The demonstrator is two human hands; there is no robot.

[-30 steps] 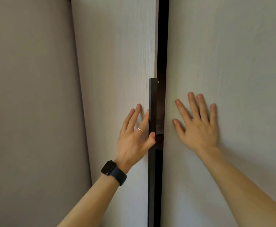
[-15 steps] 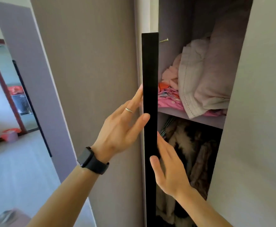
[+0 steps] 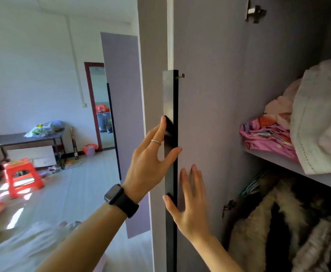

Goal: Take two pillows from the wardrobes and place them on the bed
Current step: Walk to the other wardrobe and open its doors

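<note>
Wider open now than half a second ago: the tall pale lilac wardrobe door (image 3: 209,114), swung far enough to bare much more of the room behind. Still on the long black bar handle (image 3: 170,99), the left hand (image 3: 152,160), fingers straight against the outer face, thumb stretched across the front edge, nothing clenched. No longer in the gap but flat on the door's inner face, the right hand (image 3: 190,209), fingers straight, thumb at the handle's edge. A second ago, by contrast, both palms spread on shut door fronts.

Inside, on the wardrobe shelf (image 3: 268,160): a folded white quilted bundle (image 3: 317,130) over a pink patterned cloth (image 3: 264,138), both cut off by the right edge. Impossible to tell whether any of it is a pillow. Below, furry brown and white coats (image 3: 258,228), blurred and partly out of frame. At bottom left, a blurred white surface (image 3: 23,250), cropped and hard to identify. Farther off, a grey desk (image 3: 13,139) and a red plastic stool (image 3: 23,173).
</note>
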